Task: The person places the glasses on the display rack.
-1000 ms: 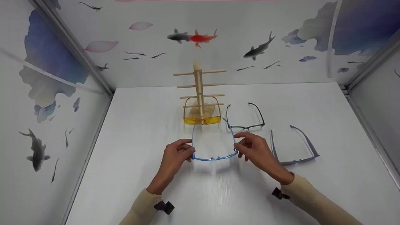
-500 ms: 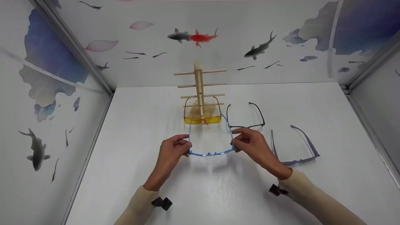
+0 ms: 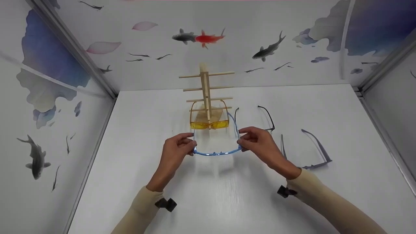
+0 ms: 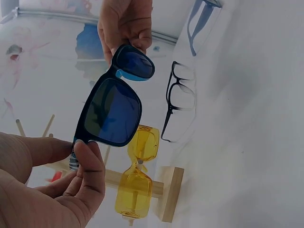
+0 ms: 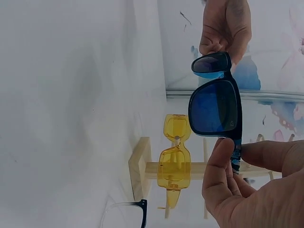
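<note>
Blue sunglasses [image 3: 214, 154] with dark blue lenses [image 4: 113, 111] are held up above the table, temples spread and pointing at the stand. My left hand [image 3: 177, 146] pinches one temple near its hinge. The other temple is pinched by my right hand [image 3: 258, 143], also close to the hinge. Just beyond them, yellow glasses [image 3: 209, 124] hang on the lowest visible part of a wooden display stand [image 3: 205, 87] with several crossbars. In the head view, the far end of the right blue temple reaches beside the yellow frame.
Black-framed glasses [image 3: 269, 117] lie on the white table [image 3: 136, 123] right of the stand, partly behind my right hand. Grey-purple glasses [image 3: 317, 165] lie farther right with temples open. White walls [image 3: 149, 71] printed with fish enclose the table.
Both hands have carried the blue sunglasses forward and slightly left, toward the stand. The black glasses are now more covered by my right hand. The yellow glasses stay on the stand.
</note>
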Available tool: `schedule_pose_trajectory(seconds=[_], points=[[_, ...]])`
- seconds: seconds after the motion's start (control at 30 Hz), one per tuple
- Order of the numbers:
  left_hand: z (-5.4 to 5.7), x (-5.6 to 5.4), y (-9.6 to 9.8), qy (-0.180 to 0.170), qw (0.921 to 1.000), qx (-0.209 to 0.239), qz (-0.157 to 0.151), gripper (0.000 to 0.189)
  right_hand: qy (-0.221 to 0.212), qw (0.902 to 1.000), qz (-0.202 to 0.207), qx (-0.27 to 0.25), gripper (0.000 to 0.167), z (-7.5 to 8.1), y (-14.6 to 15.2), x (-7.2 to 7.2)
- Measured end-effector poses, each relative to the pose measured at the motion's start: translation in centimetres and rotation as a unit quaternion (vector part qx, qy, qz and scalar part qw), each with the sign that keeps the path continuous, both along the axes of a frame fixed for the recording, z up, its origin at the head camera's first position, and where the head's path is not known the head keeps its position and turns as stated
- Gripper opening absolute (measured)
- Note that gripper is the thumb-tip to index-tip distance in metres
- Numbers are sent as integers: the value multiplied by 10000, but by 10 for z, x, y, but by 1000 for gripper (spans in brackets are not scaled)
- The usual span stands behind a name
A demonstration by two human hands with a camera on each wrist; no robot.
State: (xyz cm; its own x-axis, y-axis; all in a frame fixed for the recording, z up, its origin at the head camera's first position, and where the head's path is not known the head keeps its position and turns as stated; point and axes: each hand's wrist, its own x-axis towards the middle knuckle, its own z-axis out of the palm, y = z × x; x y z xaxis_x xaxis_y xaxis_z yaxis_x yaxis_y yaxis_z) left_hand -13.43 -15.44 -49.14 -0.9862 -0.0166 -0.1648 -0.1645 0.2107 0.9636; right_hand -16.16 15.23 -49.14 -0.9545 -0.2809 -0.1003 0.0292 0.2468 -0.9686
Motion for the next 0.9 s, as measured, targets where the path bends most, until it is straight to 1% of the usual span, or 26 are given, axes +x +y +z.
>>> schedule_pose_trajectory(seconds=[0.2, 0.37, 0.6, 0.73, 0.9], points=[[5, -6, 0, -9, 10000, -38, 77, 41, -40, 10000, 5, -74, 40, 3, -1, -8], [8, -14, 0, -33, 9999, -51, 131, 41, -67, 10000, 16, -35, 41, 7, -1, -15], [8, -25, -3, 18, 9999, -8, 170, 42, -78, 9998, 22, -175, 41, 11, -4, -25], [10, -30, -4, 31, 9997, -26, 254, 42, -54, 9998, 40, -190, 41, 12, -7, -31], [13, -37, -4, 7, 9996, -64, 286, 42, -92, 9997, 30, -236, 42, 13, -8, -37]])
